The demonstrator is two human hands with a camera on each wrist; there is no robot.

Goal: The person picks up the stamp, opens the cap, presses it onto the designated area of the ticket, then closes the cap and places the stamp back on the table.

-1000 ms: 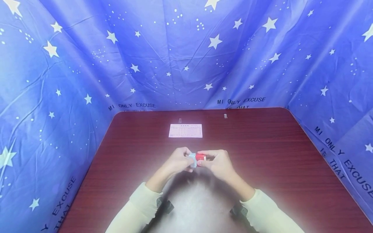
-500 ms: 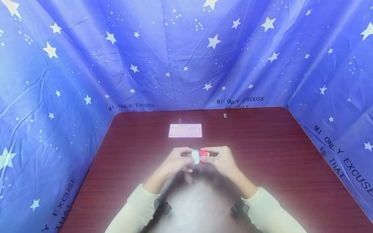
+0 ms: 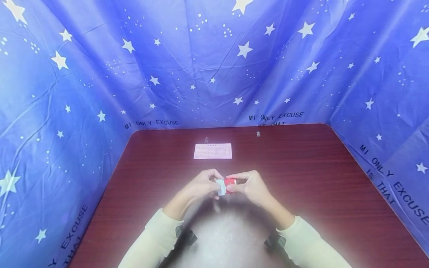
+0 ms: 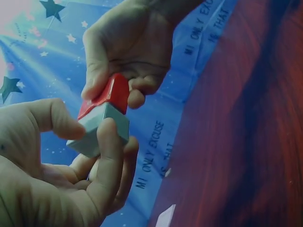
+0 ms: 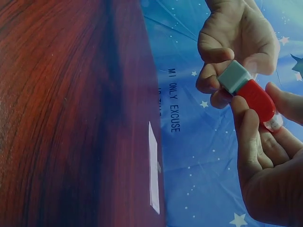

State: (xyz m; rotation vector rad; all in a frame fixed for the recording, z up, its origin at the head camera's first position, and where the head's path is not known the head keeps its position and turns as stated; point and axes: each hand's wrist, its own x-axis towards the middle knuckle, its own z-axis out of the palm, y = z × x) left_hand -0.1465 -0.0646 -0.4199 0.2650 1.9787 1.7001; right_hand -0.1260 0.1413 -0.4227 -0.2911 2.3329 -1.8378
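A small stamp with a red body (image 3: pixel 230 185) and a pale grey-green cap (image 3: pixel 221 187) is held up over the table between both hands. My left hand (image 3: pixel 202 185) pinches the boxy cap (image 4: pixel 113 122) between thumb and fingers, its other fingers curled below. From the other side, my right hand (image 3: pixel 253 187) grips the red body (image 5: pixel 258 100) between thumb and fingertips. A clear rounded end (image 5: pixel 273 122) shows beside the right fingers. Cap and body meet end to end in both wrist views.
A printed paper form (image 3: pixel 212 151) lies on the dark red wood-grain table (image 3: pixel 295 160) beyond the hands. Two small clear pieces, one of them a strip (image 3: pixel 258 134), are near the far edge. Blue star-patterned cloth (image 3: pixel 191 56) surrounds the table on three sides.
Both hands shifted slightly up and right with the stamp, then back down and left. The stamp's tilt changed a little; the grips look the same and the form stays put.
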